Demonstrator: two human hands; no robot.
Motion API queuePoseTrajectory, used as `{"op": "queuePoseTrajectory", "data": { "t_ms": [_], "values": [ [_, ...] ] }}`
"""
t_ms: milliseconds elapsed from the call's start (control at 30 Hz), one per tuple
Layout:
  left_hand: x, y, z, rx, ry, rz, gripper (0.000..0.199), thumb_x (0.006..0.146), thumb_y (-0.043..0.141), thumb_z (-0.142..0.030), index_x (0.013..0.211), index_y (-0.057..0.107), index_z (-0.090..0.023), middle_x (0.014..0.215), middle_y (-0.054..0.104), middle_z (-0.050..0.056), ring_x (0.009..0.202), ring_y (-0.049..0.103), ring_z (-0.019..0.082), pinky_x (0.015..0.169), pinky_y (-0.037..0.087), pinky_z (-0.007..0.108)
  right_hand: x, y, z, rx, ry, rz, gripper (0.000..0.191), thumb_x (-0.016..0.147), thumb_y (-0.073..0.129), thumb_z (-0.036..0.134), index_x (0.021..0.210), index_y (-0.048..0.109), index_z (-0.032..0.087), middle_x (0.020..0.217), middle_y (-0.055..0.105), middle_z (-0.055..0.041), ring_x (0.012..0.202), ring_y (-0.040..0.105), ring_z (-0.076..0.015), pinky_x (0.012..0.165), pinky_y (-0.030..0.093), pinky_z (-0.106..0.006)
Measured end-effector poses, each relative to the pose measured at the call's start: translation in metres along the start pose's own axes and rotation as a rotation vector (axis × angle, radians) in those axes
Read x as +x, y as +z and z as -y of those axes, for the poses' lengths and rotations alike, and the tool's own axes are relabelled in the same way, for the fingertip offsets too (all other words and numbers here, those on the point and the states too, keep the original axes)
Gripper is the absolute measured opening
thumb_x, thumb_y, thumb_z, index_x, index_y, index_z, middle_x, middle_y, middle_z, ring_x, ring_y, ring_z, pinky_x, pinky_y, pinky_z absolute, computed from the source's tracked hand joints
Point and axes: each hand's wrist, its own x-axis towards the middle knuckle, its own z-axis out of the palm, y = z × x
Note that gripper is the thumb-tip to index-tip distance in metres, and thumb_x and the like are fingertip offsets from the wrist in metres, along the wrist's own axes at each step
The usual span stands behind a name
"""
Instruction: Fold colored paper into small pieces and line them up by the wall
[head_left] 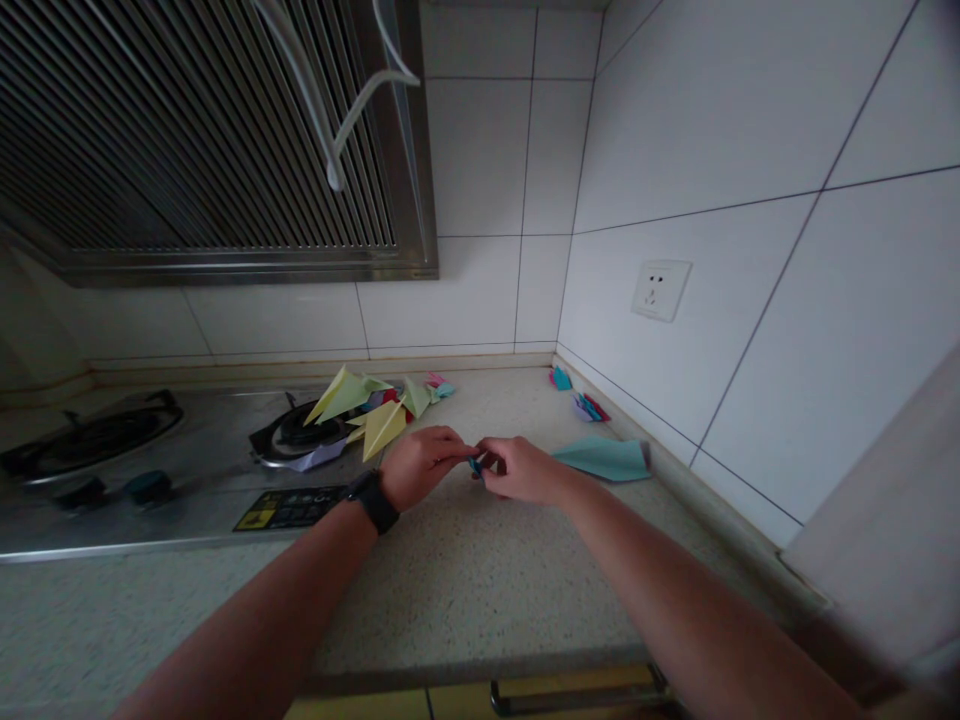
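A small piece of folded blue paper [475,466] is pinched between my two hands, just above the speckled countertop [465,580]. My left hand [426,464], with a black watch on its wrist, grips the paper's left side with fingertips pressed together. From the right, my right hand [521,470] closes its thumb and fingers on the same piece. Most of the paper is hidden by the fingers. Behind my left hand lie yellow folded papers [384,428] and other coloured ones. To the right of my right hand rests a light teal paper sheet [607,457].
On the left is a gas stove [202,460], its right burner partly under folded papers. A range hood [225,150] with a hanging white cable [335,165] is overhead. Small folded pieces [590,407] sit by the right wall, below a socket [661,290].
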Motion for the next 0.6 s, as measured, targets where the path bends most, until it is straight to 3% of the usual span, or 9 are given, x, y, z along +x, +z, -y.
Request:
{"op": "queuePoseTrajectory", "data": {
  "t_ms": [167,600],
  "values": [
    [0.0006,0.0001,-0.0016,0.019,-0.001,0.025,0.027,0.093,0.051,-0.024,0.113,0.069,-0.027,0.091,0.066,0.006,0.084,0.061,0.015,0.074,0.048,0.026,0.0025,0.0013,-0.0029,-0.176,-0.030,-0.020,0.018,0.077,0.056,0.019,0.090,0.068,0.018,0.073,0.068,-0.0034,0.059,0.056,-0.0121,0.054,0.035,-0.022],
    [0.0002,0.0028,-0.0003,-0.005,-0.053,0.011,0.025,0.091,0.055,-0.021,0.111,0.070,-0.026,0.089,0.066,0.005,0.080,0.060,0.014,0.070,0.047,0.024,0.0072,-0.0009,-0.0065,-0.304,-0.022,-0.150,0.023,0.081,0.054,0.018,0.096,0.071,0.022,0.087,0.072,-0.0054,0.079,0.063,-0.0169,0.069,0.039,-0.026]
  ]
}}
